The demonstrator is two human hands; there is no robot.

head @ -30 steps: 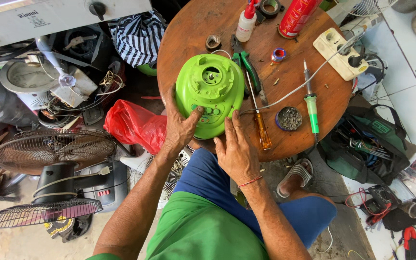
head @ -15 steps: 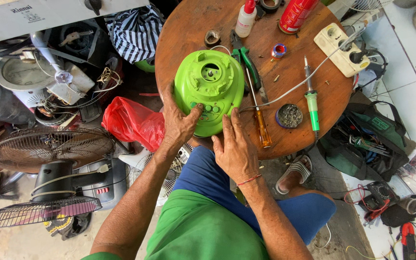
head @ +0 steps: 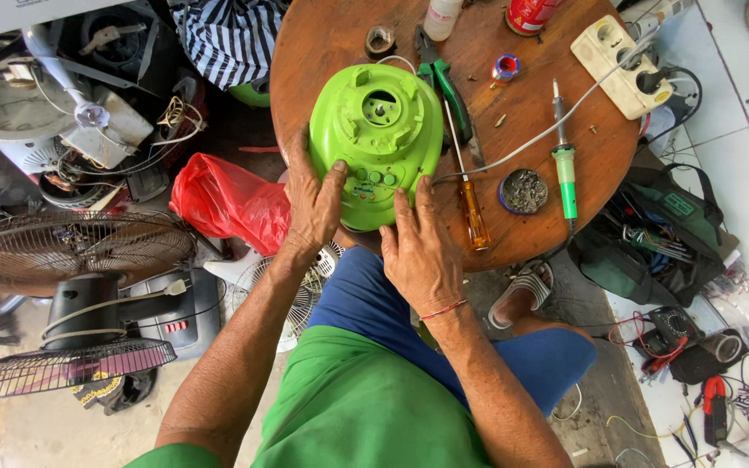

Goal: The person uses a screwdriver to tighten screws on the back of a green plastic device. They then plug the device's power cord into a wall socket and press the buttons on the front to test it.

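Both forearms reached fwd from the bottom of the view, elbows bent, bare to the short green sleeves. Left hand (head: 314,204) lay palm down, fingers spread & pointing fwd, thumb angled inward to the right, wrist straight w/ the forearm. Right hand (head: 420,251) sat just beside it, slightly nearer the body, also palm down, index & middle fingers stretched fwd, thin red band round the wrist; neither hand was closed in a grip.
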